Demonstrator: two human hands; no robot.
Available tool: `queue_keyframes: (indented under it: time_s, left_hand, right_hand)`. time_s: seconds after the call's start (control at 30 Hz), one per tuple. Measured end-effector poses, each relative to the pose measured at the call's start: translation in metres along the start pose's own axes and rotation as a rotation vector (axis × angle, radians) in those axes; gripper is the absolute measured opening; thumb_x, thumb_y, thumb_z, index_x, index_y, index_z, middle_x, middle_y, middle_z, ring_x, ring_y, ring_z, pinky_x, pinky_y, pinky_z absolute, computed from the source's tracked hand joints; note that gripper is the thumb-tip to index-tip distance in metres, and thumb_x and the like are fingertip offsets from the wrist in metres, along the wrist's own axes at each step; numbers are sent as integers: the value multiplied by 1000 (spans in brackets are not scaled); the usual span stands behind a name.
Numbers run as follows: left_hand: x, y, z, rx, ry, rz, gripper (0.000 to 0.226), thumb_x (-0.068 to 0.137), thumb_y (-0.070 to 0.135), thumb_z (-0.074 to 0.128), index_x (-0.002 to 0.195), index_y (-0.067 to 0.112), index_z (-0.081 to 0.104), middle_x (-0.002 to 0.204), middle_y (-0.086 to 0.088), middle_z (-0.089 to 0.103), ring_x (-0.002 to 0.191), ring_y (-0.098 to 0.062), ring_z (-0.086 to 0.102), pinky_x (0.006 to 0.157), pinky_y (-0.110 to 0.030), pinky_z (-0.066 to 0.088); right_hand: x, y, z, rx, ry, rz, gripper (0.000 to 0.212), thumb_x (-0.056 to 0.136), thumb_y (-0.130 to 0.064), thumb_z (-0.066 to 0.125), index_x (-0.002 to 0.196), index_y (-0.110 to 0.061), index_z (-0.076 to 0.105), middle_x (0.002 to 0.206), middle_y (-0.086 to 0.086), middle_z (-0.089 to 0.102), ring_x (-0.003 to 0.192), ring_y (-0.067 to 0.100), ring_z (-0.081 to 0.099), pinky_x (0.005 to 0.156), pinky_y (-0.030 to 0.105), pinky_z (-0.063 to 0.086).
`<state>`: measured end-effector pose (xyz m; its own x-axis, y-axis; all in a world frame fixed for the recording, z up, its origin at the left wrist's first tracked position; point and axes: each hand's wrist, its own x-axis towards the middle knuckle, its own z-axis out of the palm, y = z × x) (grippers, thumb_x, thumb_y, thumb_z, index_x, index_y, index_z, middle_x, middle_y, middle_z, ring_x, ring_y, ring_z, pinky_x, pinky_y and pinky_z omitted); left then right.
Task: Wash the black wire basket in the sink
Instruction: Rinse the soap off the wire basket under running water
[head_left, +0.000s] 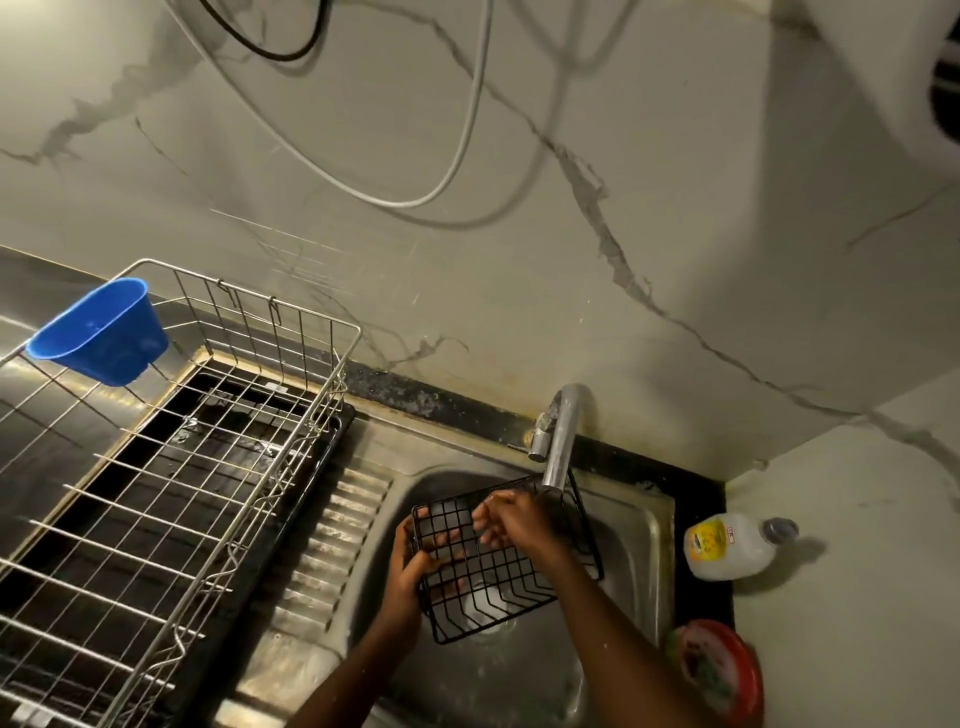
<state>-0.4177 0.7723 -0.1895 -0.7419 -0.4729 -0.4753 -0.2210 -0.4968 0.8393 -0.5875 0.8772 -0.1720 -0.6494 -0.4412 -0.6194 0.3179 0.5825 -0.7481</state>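
Black wire basket (506, 566) held tilted over the sink (641, 551), its far edge up under the tap (561, 441) spout, near corner down above the drain. Left hand (415, 564) grips the basket's left side, fingers curled through and behind the mesh, thumb on the near face. Right hand (511, 522) lies on the upper part of the mesh just right of the left hand, fingers bent and spread against the wires; whether it pinches a wire or only rubs across them cannot be told, some blur there. Both forearms come in from the bottom edge. Left of the left hand, the ribbed draining board, then a large metal dish rack (171, 467) standing over a dark tray. A blue plastic cup (101, 332) hangs on the rack's far left rim. Right of the right hand, past the sink's edge on the pale counter, a clear bottle (727, 545) with a yellow label lies on its side, cap pointing right. Nearer than the bottle, a round red-rimmed container (722, 670), contents unclear. Marbled wall behind the tap, with cables (457, 156) looping down it.
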Motion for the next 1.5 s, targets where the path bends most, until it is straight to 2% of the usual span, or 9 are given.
queue_keyframes:
  time_s: [0.3, 0.53, 0.63, 0.73, 0.83, 1.03, 1.17, 1.33, 1.5]
  left_hand:
    - [-21, 15, -6, 38, 106, 110, 67, 88, 35, 60, 151, 21, 42, 143, -11, 61, 127, -37, 62, 91, -54, 60]
    - [-20, 45, 2, 170, 105, 243, 68, 82, 38, 67, 147, 44, 47, 137, -3, 64, 127, -27, 63, 99, -41, 57]
    - [-19, 47, -3, 261, 90, 256, 80, 81, 35, 69, 155, 29, 39, 142, -4, 60, 132, -29, 59, 106, -58, 52]
    - [-22, 46, -6, 294, 105, 260, 83, 78, 28, 67, 155, 25, 36, 142, -2, 60, 131, -30, 60, 105, -60, 53]
    - [-26, 45, -3, 328, 102, 266, 83, 75, 25, 66, 153, 25, 38, 139, -1, 62, 128, -31, 61, 104, -59, 54]
    - [-37, 47, 10, 309, 234, 208, 64, 87, 25, 67, 146, 35, 43, 124, -2, 70, 114, -18, 69, 96, -55, 60]
    - [-41, 54, 10, 303, 379, 25, 52, 82, 53, 72, 126, 46, 44, 120, -2, 71, 103, -18, 71, 90, -49, 61]
    - [-47, 58, -5, 404, 304, -106, 62, 85, 58, 74, 131, 32, 41, 114, -3, 68, 96, -22, 70, 71, -43, 63]
    - [-54, 69, -1, 643, 160, -38, 82, 66, 77, 64, 128, 30, 41, 117, 5, 67, 100, -16, 69, 87, -50, 61]
  right_hand:
    - [-9, -5, 9, 648, -138, 192, 37, 92, -18, 39, 69, -6, 65, 71, 15, 66, 62, 26, 62, 63, 34, 53]
    - [-70, 7, 55, 37, -450, -199, 30, 105, -25, 53, 133, -18, 61, 131, 6, 66, 121, 17, 63, 105, 41, 51]
    - [-82, 27, 21, -568, -488, -608, 39, 109, -40, 40, 148, -40, 45, 154, -18, 43, 140, -3, 39, 115, 20, 30]
    - [-74, 45, -24, -1153, -438, -661, 48, 106, -62, 21, 153, -58, 15, 165, -26, 10, 153, 3, 7, 122, 37, 6]
    - [-61, 51, -52, -1145, -243, -421, 54, 100, -69, 16, 152, -56, 20, 162, -23, 24, 152, 4, 13, 122, 40, 23]
    - [-68, 86, -22, -759, 261, -453, 68, 99, -66, 16, 126, -31, 68, 129, -12, 66, 130, 4, 51, 104, 18, 35]
    - [-89, 107, 1, -599, 494, -480, 45, 100, -58, 39, 116, -29, 70, 118, -16, 64, 112, 1, 53, 97, 23, 42]
    - [-83, 85, -4, -426, 400, -435, 17, 102, -30, 57, 90, -28, 69, 88, -16, 67, 86, 1, 62, 74, 21, 52]
    - [-32, 50, -17, -573, -193, 157, 22, 102, -14, 50, 92, -4, 68, 79, 13, 75, 63, 21, 75, 62, 35, 62]
